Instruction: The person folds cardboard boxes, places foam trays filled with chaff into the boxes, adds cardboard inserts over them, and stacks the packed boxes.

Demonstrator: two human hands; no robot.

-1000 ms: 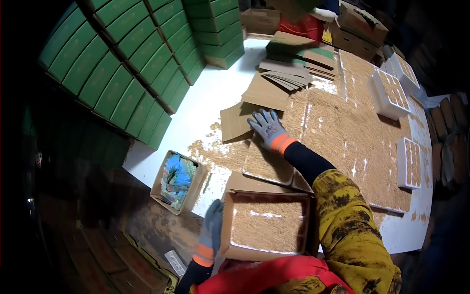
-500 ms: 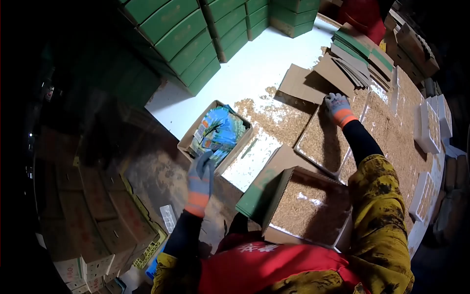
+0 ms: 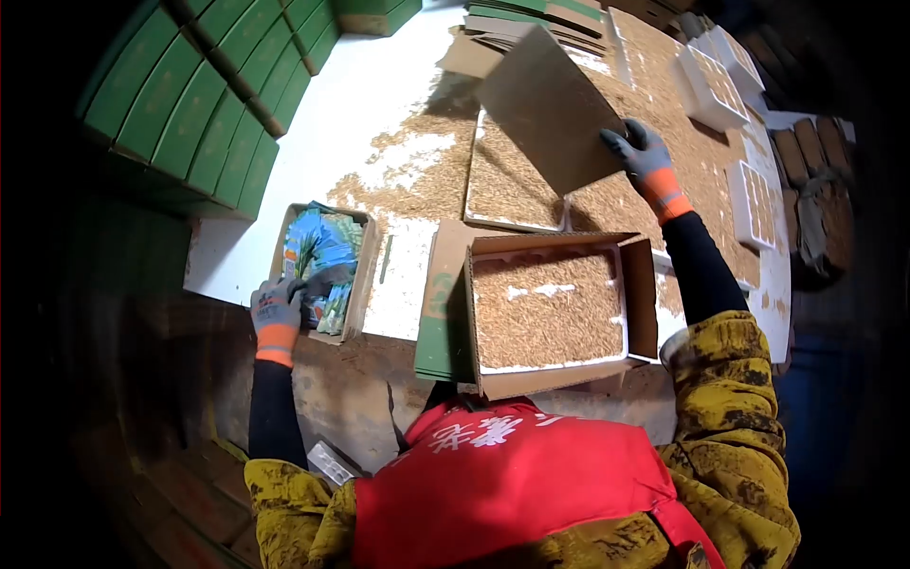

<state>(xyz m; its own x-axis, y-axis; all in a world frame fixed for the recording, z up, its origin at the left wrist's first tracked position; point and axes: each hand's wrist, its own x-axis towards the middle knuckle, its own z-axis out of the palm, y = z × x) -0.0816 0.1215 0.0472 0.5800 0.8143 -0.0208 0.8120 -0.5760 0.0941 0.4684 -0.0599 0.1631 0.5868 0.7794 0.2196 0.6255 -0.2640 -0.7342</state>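
My right hand (image 3: 640, 152), in a grey glove with an orange cuff, grips a flat cardboard sheet (image 3: 555, 109) by its edge, raised and tilted above the table. My left hand (image 3: 277, 305), gloved alike, is at the near left corner of a small cardboard box (image 3: 355, 318) of blue and green printed packets (image 3: 322, 242). Its fingertips are partly hidden there, so I cannot tell whether they pinch a packet. Before me stands an open carton (image 3: 531, 381) holding a white tray (image 3: 621, 318) filled with brown, crumbly material (image 3: 550, 318). Its green flap (image 3: 441, 327) hangs out left.
Stacked green cartons (image 3: 190, 104) stand at the left. Flat cardboard pieces (image 3: 531, 19) lie at the far side. Another filled tray (image 3: 512, 180) and loose brown material (image 3: 408, 161) cover the white table (image 3: 223, 261). White celled trays (image 3: 713, 90) line the right edge.
My right hand has lifted a cardboard sheet from the pile and brought it nearer. My left hand has moved onto the packet box's corner. The camera view has turned.
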